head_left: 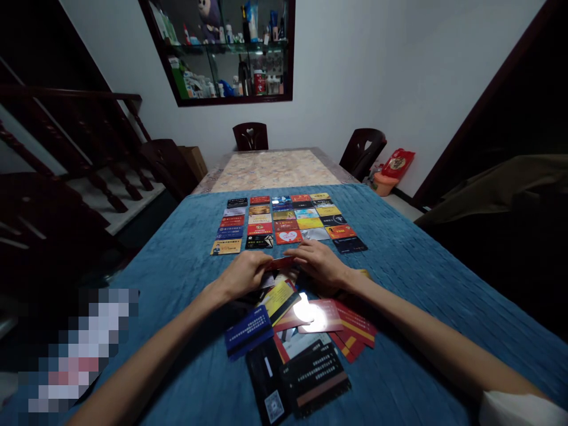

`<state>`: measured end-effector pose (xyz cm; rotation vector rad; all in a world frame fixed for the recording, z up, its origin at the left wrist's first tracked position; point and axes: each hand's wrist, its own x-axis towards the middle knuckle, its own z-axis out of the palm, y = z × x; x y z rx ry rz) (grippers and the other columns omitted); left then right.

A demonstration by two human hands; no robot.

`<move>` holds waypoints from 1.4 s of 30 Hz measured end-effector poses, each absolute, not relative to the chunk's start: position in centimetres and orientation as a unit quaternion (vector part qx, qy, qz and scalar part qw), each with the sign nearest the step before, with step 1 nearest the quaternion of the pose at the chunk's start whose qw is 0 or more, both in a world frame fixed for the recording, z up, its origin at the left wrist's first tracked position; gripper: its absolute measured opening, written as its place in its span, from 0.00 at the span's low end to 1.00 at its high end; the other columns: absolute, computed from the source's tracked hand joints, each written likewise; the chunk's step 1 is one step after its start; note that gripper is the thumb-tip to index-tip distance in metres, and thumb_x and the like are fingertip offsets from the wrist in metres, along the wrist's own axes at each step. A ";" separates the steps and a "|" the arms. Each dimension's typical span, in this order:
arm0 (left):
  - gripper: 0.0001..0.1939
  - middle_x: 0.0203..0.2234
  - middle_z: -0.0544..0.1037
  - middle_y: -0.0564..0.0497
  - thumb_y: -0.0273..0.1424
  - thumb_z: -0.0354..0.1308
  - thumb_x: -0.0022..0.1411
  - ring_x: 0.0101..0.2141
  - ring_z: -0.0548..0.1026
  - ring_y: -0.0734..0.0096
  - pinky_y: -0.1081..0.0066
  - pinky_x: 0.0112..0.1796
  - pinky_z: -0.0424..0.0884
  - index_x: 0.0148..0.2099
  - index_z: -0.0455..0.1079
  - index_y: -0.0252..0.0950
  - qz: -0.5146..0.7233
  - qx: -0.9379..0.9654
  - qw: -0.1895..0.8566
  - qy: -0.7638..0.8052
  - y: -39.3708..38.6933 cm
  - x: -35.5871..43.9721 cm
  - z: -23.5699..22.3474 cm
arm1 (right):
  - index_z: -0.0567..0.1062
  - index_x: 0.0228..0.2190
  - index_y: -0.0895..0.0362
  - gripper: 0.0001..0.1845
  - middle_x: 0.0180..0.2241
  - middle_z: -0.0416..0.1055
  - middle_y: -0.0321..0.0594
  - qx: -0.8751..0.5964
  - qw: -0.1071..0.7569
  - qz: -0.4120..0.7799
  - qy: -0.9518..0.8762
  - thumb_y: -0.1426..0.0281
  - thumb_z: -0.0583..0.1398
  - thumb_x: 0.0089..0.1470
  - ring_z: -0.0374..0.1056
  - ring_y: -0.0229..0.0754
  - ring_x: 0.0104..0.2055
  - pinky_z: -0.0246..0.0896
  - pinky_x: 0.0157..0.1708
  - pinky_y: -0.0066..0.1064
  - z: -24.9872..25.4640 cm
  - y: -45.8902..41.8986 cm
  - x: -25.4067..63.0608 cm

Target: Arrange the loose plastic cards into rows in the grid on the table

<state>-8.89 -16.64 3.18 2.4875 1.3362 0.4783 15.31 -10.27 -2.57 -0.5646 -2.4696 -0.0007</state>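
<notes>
On a blue cloth (412, 266) lies a grid of several plastic cards (284, 222) in neat rows. Just below the grid, my left hand (244, 273) and my right hand (317, 262) meet over a red card (281, 262), each pinching one end of it. Nearer to me sits a loose, overlapping pile of cards (302, 331) in red, blue, yellow and black, under and below both hands.
Beyond the cloth the patterned tabletop (275, 168) runs to the far end, with dark chairs (251, 136) around it. A wall cabinet (226, 47) holds bottles. A stair railing (66, 148) stands on the left, and a red bag (397, 163) lies on the floor at right.
</notes>
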 end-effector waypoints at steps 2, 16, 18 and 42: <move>0.15 0.32 0.81 0.48 0.20 0.49 0.62 0.32 0.76 0.69 0.72 0.34 0.65 0.39 0.77 0.35 0.170 0.861 0.135 0.460 -16.5 -8.9 3.0 | 0.75 0.51 0.56 0.18 0.36 0.78 0.45 -0.213 0.298 -0.009 -0.931 0.74 0.51 0.65 0.67 0.44 0.39 0.61 0.37 0.35 -2.6 -10.3 15.3; 0.15 0.32 0.80 0.47 0.18 0.50 0.62 0.33 0.75 0.68 0.72 0.34 0.66 0.42 0.76 0.34 0.175 0.865 0.095 0.461 -16.4 -8.8 2.1 | 0.76 0.48 0.56 0.16 0.38 0.78 0.45 -0.225 0.304 -0.025 -0.925 0.75 0.51 0.65 0.68 0.44 0.40 0.60 0.40 0.35 -2.7 -10.4 15.2; 0.15 0.32 0.80 0.48 0.18 0.50 0.62 0.32 0.75 0.68 0.72 0.34 0.65 0.43 0.76 0.34 0.173 0.866 0.090 0.461 -16.4 -8.7 2.0 | 0.75 0.48 0.56 0.16 0.39 0.78 0.46 -0.227 0.302 -0.019 -0.926 0.75 0.52 0.64 0.68 0.45 0.41 0.60 0.40 0.36 -2.6 -10.5 15.2; 0.12 0.34 0.81 0.49 0.20 0.51 0.62 0.35 0.78 0.69 0.70 0.38 0.71 0.41 0.74 0.35 0.268 0.826 0.098 0.487 -16.3 -8.4 0.6 | 0.75 0.34 0.56 0.04 0.32 0.73 0.41 -0.250 0.356 0.108 -0.894 0.74 0.59 0.59 0.64 0.44 0.38 0.59 0.39 0.34 -1.8 -9.9 15.5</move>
